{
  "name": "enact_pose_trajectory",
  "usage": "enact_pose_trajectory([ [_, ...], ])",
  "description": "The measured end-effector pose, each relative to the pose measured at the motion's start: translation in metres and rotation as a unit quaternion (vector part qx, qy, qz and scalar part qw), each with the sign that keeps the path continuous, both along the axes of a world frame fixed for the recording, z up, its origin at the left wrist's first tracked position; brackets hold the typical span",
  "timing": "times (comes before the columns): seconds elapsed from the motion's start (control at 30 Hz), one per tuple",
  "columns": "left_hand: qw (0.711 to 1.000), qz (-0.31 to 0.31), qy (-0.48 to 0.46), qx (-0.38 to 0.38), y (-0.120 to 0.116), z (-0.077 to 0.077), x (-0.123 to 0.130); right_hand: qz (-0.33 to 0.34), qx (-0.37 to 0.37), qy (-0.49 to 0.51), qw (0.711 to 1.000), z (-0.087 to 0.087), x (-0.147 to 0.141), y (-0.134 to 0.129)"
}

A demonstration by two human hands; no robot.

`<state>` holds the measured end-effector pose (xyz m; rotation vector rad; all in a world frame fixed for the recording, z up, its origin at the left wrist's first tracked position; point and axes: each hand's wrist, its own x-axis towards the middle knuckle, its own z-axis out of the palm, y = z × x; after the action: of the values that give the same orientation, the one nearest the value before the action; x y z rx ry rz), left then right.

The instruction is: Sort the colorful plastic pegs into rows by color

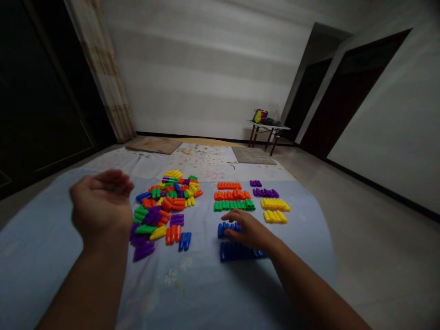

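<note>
Two blue rows [237, 252] could skew if your right hand [250, 229], fingers curved and grip unclear, drags them, while your loosely open left hand [103, 206] looks empty.

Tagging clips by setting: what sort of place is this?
Probably a room in a home: a patterned curtain hangs at the left, a floral tablecloth covers the table, and dark doors stand at the right.

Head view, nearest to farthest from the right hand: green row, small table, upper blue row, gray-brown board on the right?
From the right hand:
1. Upper blue row, at the fingers
2. Green row, just beyond
3. Board, far right tabletop
4. Small table, by the wall
</note>
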<state>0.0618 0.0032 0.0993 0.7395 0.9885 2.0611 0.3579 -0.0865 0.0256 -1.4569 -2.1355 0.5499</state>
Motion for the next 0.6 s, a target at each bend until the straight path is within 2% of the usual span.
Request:
enact_pose_trajectory([
  [0.03, 0.999, 0.032, -0.012, -0.031, 0.007, -0.011, 0.000, 0.024, 0.001, -0.003, 1.000, 0.001, -0.012, 0.001],
  [0.1, 0.987, 0.106, 0.079, -0.091, 0.020, -0.040, -0.007, 0.073, 0.002, -0.014, 0.997, 0.000, -0.037, 0.003],
  [0.13, 0.981, 0.130, 0.108, -0.097, 0.026, -0.055, -0.013, 0.099, 0.003, -0.021, 0.995, -0.001, -0.048, 0.005],
  [0.2, 0.971, 0.154, 0.151, -0.105, 0.032, -0.084, -0.026, 0.144, 0.007, -0.040, 0.989, -0.004, -0.067, 0.011],
  [0.27, 0.961, 0.160, 0.195, -0.113, 0.034, -0.103, -0.037, 0.171, 0.016, -0.064, 0.983, -0.009, -0.083, 0.019],
  [0.43, 0.942, 0.146, 0.262, -0.147, 0.035, -0.122, -0.054, 0.187, 0.032, -0.144, 0.971, -0.022, -0.103, 0.034],
  [0.6, 0.938, 0.143, 0.267, -0.171, 0.042, -0.137, -0.059, 0.133, 0.036, -0.219, 0.966, -0.019, -0.104, 0.030],
])
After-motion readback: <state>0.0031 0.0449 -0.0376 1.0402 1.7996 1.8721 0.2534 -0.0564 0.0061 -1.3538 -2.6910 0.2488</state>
